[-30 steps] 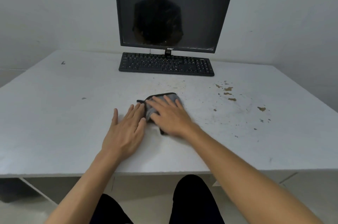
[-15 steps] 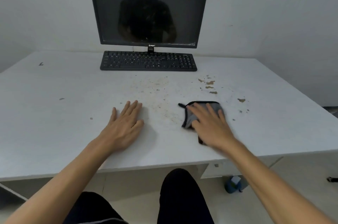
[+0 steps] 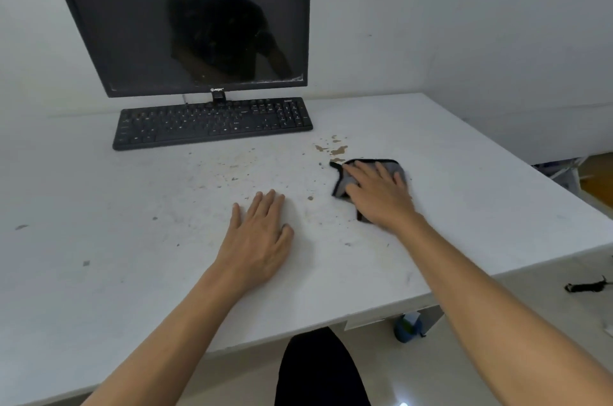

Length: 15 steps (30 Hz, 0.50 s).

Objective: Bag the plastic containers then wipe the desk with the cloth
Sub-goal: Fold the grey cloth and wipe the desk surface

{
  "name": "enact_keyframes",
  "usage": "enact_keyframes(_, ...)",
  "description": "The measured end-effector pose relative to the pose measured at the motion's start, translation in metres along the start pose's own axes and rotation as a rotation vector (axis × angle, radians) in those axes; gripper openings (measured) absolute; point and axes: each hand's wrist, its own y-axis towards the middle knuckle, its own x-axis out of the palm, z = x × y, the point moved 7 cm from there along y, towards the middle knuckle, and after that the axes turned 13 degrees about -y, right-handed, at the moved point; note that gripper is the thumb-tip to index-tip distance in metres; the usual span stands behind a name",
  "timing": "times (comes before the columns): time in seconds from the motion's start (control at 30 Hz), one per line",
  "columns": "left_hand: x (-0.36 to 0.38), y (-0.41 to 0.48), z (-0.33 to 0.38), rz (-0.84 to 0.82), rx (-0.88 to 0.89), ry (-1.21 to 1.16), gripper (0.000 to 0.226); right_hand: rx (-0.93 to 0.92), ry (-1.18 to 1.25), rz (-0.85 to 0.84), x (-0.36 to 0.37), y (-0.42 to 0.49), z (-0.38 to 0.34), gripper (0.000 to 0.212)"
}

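A grey cloth (image 3: 394, 169) with a black border lies on the white desk (image 3: 481, 193), right of centre. My right hand (image 3: 378, 194) presses flat on the cloth with fingers spread, covering most of it. My left hand (image 3: 258, 236) rests palm down on the bare desk to the left, fingers apart, holding nothing. Brown stains (image 3: 335, 148) mark the desk just beyond the cloth, and fainter specks (image 3: 232, 173) spread toward the keyboard. No plastic containers or bag are in view.
A black keyboard (image 3: 212, 121) and a dark monitor (image 3: 185, 17) stand at the back of the desk against the wall. The desk's right edge lies close to the cloth. A blue object (image 3: 407, 328) sits on the floor under the desk, and a black item (image 3: 585, 286) lies on the floor at right.
My right hand has slid the cloth rightward and farther from me, up to the brown stains. My left hand has stayed flat on the desk. The camera view has shifted right.
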Motion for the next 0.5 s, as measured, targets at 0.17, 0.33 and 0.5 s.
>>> enact_keyframes(0.17, 0.003, 0.011, 0.007, 0.025, -0.025, 0.008, 0.062, -0.215, 0.011, 0.011, 0.0, 0.037, -0.071, 0.062)
enact_keyframes(0.33, 0.007, 0.023, 0.014, 0.041, -0.062, 0.068, 0.062, -0.266, 0.032, 0.001, -0.003, 0.072, -0.085, 0.059)
enact_keyframes(0.5, 0.003, 0.024, 0.013, 0.013, -0.079, 0.118, 0.061, -0.146, 0.074, -0.001, -0.012, 0.115, -0.056, 0.061)
